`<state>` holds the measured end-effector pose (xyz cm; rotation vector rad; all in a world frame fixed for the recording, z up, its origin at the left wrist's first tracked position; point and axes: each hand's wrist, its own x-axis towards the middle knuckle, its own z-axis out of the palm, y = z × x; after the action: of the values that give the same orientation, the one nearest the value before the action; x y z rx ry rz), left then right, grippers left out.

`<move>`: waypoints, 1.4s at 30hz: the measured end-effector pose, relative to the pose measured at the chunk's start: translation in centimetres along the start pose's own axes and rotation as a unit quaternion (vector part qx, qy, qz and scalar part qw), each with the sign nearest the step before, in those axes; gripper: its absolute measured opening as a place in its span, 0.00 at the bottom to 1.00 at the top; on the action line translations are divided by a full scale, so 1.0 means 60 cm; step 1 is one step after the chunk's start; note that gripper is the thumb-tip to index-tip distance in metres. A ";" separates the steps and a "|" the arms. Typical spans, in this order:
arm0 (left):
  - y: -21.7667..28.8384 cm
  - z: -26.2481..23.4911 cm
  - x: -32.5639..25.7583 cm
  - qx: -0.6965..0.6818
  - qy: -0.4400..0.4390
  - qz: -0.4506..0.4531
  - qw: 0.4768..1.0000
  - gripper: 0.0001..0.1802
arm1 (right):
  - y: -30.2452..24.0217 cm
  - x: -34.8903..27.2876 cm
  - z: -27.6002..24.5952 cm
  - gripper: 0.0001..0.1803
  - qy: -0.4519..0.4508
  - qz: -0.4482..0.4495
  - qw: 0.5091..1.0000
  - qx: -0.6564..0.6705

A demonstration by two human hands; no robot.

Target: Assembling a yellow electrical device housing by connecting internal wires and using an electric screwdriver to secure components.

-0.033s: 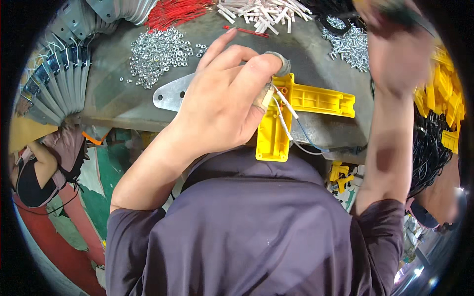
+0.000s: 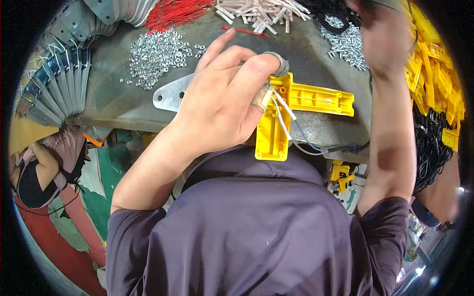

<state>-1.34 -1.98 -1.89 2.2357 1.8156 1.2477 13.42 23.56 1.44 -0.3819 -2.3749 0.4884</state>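
Observation:
My left hand [image 2: 224,101] wears finger wraps on thumb and forefinger, which pinch a yellow plastic housing [image 2: 272,140] by its upper left part. The housing is an open, ribbed half shell with an arm pointing right. A flat silver metal plate [image 2: 167,97] with holes sticks out from under that hand. Two white-sleeved wire ends [image 2: 285,109] lie over the housing and run to a dark cable [image 2: 345,148] on the right. My right hand [image 2: 387,47] is raised at the far right, blurred, its fingers cut off by the picture's upper edge; a dark thing shows there, too unclear to name.
Silver nuts [image 2: 157,55] lie at the back left, red strips [image 2: 178,12] and white sleeves [image 2: 264,12] at the back. Screws [image 2: 345,47] sit near my right forearm. Yellow parts [image 2: 434,74] and black cables [image 2: 429,148] are heaped right; metal brackets [image 2: 64,74] stand left. Another person [image 2: 44,167] sits left.
My right hand has moved up and slightly left, toward the picture's upper edge. My left hand and the yellow housing have hardly moved.

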 end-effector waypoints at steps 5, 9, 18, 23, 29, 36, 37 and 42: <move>-0.015 0.000 0.000 -0.045 -0.027 -0.031 0.998 0.25 | -0.036 0.032 0.044 0.07 -0.088 -0.104 0.989 -0.049; -0.006 0.000 0.002 -0.033 -0.033 -0.022 0.999 0.21 | -0.131 -0.051 0.003 0.10 -0.172 0.027 0.982 0.078; -0.004 0.004 0.005 0.020 -0.028 -0.041 0.999 0.35 | -0.202 -0.155 -0.003 0.17 -0.208 -0.011 0.978 -0.020; -0.002 0.003 0.010 0.015 -0.074 -0.048 0.996 0.39 | -0.192 -0.133 0.021 0.14 -0.163 0.016 0.986 -0.004; -0.002 -0.010 0.003 -0.008 -0.076 -0.047 0.996 0.40 | -0.188 -0.135 0.034 0.16 -0.175 -0.009 0.984 -0.022; -0.002 -0.071 -0.011 0.052 -0.157 -0.095 0.982 0.44 | -0.177 -0.140 -0.006 0.24 -0.118 0.055 0.988 0.078; -0.010 -0.072 -0.019 0.095 -0.176 -0.093 0.975 0.45 | -0.169 -0.148 -0.015 0.28 -0.165 0.074 0.982 0.053; 0.036 -0.088 -0.002 0.171 -0.130 -0.066 0.975 0.48 | -0.159 -0.172 -0.027 0.27 -0.173 -0.022 0.984 -0.046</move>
<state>-2.55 -5.21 2.65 2.2513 2.1568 0.6246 20.68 11.44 1.00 -0.3049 -2.7440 0.4545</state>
